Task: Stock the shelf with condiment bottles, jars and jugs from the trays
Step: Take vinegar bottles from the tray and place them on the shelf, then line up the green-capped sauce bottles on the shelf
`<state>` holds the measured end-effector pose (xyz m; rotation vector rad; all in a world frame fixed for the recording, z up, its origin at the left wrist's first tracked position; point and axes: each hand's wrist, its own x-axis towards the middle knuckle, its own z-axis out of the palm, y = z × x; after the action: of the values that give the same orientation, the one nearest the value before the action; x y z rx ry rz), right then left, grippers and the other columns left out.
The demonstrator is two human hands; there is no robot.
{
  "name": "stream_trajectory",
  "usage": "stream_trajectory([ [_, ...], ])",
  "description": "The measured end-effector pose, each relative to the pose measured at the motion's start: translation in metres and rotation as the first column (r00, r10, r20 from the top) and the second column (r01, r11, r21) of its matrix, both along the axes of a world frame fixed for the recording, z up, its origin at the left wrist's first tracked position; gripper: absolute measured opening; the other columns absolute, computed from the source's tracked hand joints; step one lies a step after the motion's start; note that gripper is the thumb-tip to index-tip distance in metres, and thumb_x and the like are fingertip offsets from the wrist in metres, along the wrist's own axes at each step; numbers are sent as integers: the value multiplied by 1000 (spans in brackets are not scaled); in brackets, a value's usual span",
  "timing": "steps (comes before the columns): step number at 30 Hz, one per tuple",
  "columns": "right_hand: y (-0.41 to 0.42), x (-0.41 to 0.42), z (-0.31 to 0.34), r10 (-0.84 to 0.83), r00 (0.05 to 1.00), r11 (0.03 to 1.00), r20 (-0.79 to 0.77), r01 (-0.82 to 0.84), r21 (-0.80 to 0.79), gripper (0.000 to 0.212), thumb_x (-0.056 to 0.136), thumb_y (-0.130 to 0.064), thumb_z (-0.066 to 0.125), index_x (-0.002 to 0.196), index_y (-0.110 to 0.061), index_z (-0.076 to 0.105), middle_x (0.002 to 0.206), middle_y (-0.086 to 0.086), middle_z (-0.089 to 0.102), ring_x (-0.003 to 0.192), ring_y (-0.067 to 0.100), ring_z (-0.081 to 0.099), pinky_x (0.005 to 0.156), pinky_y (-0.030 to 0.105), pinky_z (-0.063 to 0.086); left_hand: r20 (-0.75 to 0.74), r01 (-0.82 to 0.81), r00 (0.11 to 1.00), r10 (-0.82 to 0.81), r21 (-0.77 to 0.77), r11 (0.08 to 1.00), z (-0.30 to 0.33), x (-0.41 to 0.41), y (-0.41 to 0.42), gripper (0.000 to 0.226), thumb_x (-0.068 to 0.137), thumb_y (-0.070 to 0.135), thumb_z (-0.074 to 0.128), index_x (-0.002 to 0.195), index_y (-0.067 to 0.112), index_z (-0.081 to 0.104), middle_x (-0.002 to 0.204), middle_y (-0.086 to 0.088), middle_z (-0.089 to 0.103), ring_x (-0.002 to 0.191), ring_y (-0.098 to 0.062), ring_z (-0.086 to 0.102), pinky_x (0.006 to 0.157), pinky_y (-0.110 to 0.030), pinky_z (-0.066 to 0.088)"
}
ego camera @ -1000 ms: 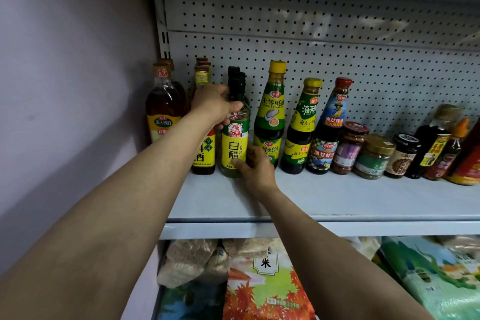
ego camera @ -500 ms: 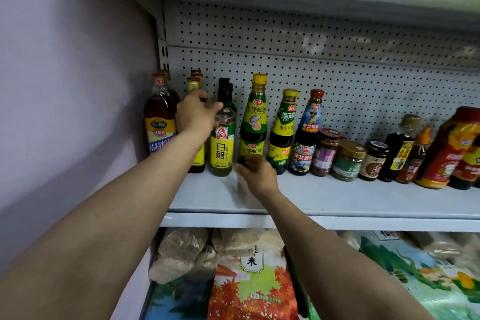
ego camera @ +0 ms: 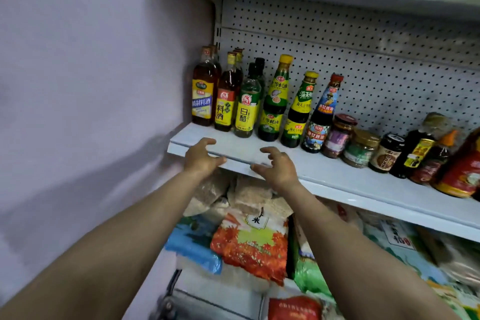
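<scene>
Both hands are empty and held apart over the front edge of the shelf (ego camera: 324,171). The left hand (ego camera: 201,157) has its fingers loosely curled and spread, thumb pointing toward the right hand, gripping nothing; whether its palm touches the shelf lip cannot be told. The right hand (ego camera: 279,167) is likewise half open, fingers bent in a loose claw, holding nothing and hovering at the shelf edge. A bare strip of shelf lies between the two hands and the stock. Directly beyond the left hand, at the shelf's left end against the wall (ego camera: 91,86), stand the two cooking wine bottles (ego camera: 204,93), upright and touching one another, each with a like bottle behind it. Between and beyond the two hands stands the white vinegar bottle (ego camera: 246,109), upright, yellow-labelled, just beside the wine, with another dark-capped bottle behind it. Beyond the right hand stand the oyster sauce bottles (ego camera: 276,101), three in a row, upright. Farther to the right of that hand sit the small jars (ego camera: 361,148), then dark bottles and a red jug (ego camera: 462,174) at the frame edge, somewhat blurred. Below both forearms, on the lower level, lie bagged rice packs (ego camera: 249,241).
</scene>
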<state>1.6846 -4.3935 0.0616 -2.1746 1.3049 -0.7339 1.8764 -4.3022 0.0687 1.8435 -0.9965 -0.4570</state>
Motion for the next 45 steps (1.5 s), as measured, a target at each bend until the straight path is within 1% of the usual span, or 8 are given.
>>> stream_trajectory([
  [8,61,-21,-68,164,975,986,-148,-163,19,66,72,-53,79,131,-32,58,131,7,60,123,29,53,103,36,44,39,-115,993,111,137,984,-67,-39,102,55,75,26,84,125,20,62,125,-3,65,113,-25,60,87,-25,43],
  [12,96,-28,-110,235,955,970,-183,-219,106,60,78,-45,78,132,-29,58,133,6,60,127,31,49,104,33,34,15,-146,989,147,216,965,-101,-49,142,56,76,25,83,127,19,61,126,-6,65,113,-27,59,93,-33,48],
  [24,160,-28,-216,253,939,909,-234,-148,390,59,79,-52,76,130,-28,59,132,4,62,124,27,53,102,36,43,-166,-113,967,192,396,911,-209,-37,216,53,80,28,80,128,22,60,124,-8,60,118,-25,54,96,-33,44],
  [28,190,-24,-272,225,948,859,-224,-84,505,52,83,-49,74,129,-27,61,128,3,62,125,25,51,100,34,42,-193,-50,967,165,494,868,-268,-25,248,49,78,37,77,122,20,61,124,-5,65,115,-26,58,92,-32,43],
  [31,209,-22,-328,196,967,820,-164,-69,569,46,85,-43,74,125,-22,64,128,3,63,122,23,56,98,33,45,-239,-8,958,158,529,849,-317,-22,268,72,64,61,66,122,19,61,124,-5,65,116,-25,59,96,-36,45],
  [35,232,-25,-404,144,980,722,-139,-8,692,43,87,-47,71,124,-26,65,132,-1,60,120,19,56,92,28,43,-293,-17,928,230,583,813,-394,-26,290,44,85,35,75,124,19,61,122,-6,67,115,-25,61,93,-33,45],
  [40,241,-24,-501,89,993,668,-79,0,744,38,87,-49,71,121,-30,66,129,-4,62,117,15,58,84,25,43,-340,-49,891,301,586,809,-502,-27,302,81,58,74,58,121,25,63,118,-2,69,113,-23,63,101,-40,46],
  [45,243,-21,-613,95,995,646,30,-84,759,37,85,-45,74,119,-33,66,129,-10,62,122,8,54,94,23,41,-361,-83,872,330,555,828,-620,-29,293,76,64,69,56,124,23,61,120,-3,68,113,-25,62,101,-43,46],
])
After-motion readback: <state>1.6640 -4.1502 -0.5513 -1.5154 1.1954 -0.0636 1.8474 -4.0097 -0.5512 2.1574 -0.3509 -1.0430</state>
